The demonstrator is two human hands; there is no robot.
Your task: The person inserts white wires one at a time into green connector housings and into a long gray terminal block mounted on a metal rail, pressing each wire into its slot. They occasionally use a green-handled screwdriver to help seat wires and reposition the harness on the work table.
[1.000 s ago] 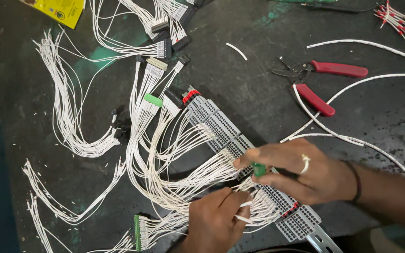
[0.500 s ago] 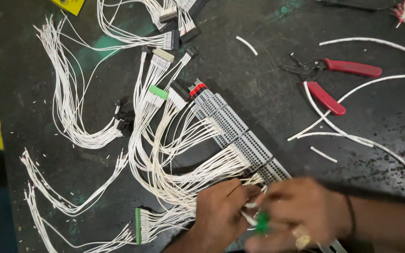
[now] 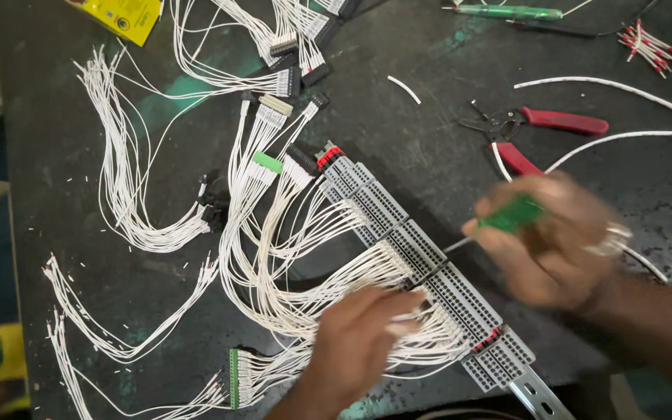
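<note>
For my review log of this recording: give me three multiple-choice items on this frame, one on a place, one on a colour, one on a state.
1. Where do the red-handled pliers lie?
A. on the dark tabletop, beyond the right hand
B. under the left hand
C. on the grey terminal strip

2. What colour is the screwdriver handle in the right hand?
A. yellow
B. green
C. blue

3. What does the left hand do?
A. hangs clear
B. grips the pliers
C. rests on white wires at the strip

Answers: 1 A, they lie apart, upper right; 2 B, green shows between the fingers; 3 C, its fingers press the wires.
</note>
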